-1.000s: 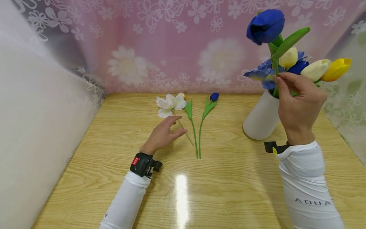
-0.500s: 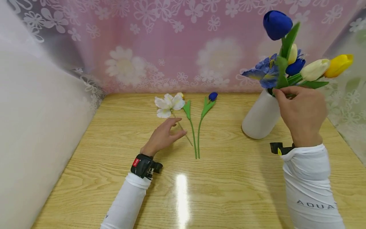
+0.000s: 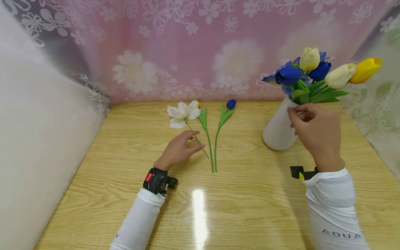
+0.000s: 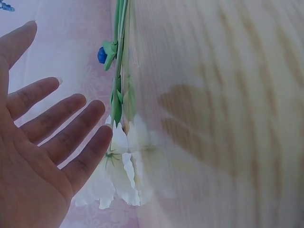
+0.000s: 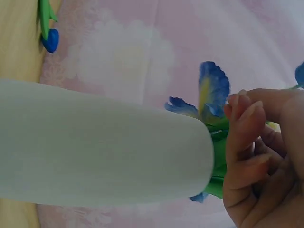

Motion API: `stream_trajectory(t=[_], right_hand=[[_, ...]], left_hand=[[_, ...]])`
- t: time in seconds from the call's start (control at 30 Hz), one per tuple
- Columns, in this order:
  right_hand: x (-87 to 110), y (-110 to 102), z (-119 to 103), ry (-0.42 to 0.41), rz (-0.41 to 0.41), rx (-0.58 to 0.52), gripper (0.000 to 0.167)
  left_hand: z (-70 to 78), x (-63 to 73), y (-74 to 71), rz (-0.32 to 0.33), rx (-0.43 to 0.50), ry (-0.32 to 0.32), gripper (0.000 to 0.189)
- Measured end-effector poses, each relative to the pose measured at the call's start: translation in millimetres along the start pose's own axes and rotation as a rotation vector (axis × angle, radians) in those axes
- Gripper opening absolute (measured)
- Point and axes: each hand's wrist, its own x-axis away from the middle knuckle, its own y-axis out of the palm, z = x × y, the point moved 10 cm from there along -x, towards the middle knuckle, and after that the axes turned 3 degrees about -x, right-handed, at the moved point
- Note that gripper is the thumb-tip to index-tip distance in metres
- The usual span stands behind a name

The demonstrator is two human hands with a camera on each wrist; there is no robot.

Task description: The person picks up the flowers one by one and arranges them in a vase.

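Note:
My right hand (image 3: 322, 128) is at the rim of a tilted white vase (image 3: 276, 130), its thumb and fingers loosely bent. No stem shows between the fingertips; in the right wrist view the fingers (image 5: 249, 168) are just beyond the vase mouth. A blue tulip (image 3: 289, 75) leans low over the rim among the bouquet's leaves. My left hand (image 3: 178, 149) hovers over the table with spread fingers, close to the thin stem of a white flower (image 3: 184, 113). Its palm (image 4: 33, 175) faces the left wrist camera and holds nothing.
Beside the white flower lie a yellowish tulip (image 3: 196, 103), mostly hidden, and a blue tulip (image 3: 231, 104) on long stems. The vase also holds cream tulips (image 3: 340, 76), a yellow tulip (image 3: 366, 71) and blue irises (image 5: 213, 90). A pink floral curtain (image 3: 187, 52) hangs behind the table.
The right hand lowered the large blue tulip into the vase and let go of its stem. The bloom dropped from high above the bouquet to near the rim. The left hand stayed nearly still.

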Motion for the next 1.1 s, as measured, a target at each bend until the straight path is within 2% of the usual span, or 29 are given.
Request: stream_trajectory(t=[0.2,0.43,0.73,1.0,1.1], right_hand=[[8.0,28,4,-0.016,-0.116,0.009,0.03],[18.4,65,11,0.018,-0.268,-0.018,0.037],[25.3,111,3,-0.039,-0.43,-0.036,0.031],[29.4,146,11,0.019,-0.574,-0.022,0.041],[33.0,160,11,0.038,-0.615,-0.018,0.04]], left_hand=[[-3.6,2.3,-1.1,-0.002,-0.006,-0.012,0.066],[-7.9,4.5,-1.1,-0.017,-0.01,-0.03,0.067],[-13.9,7.0,-3.9,-0.027,-0.027,-0.052,0.068],[-18.4,10.7,-9.0,-0.024,-0.037,-0.074,0.069],[-21.2,12.4,-10.5,-0.022,-0.043,-0.084,0.068]])
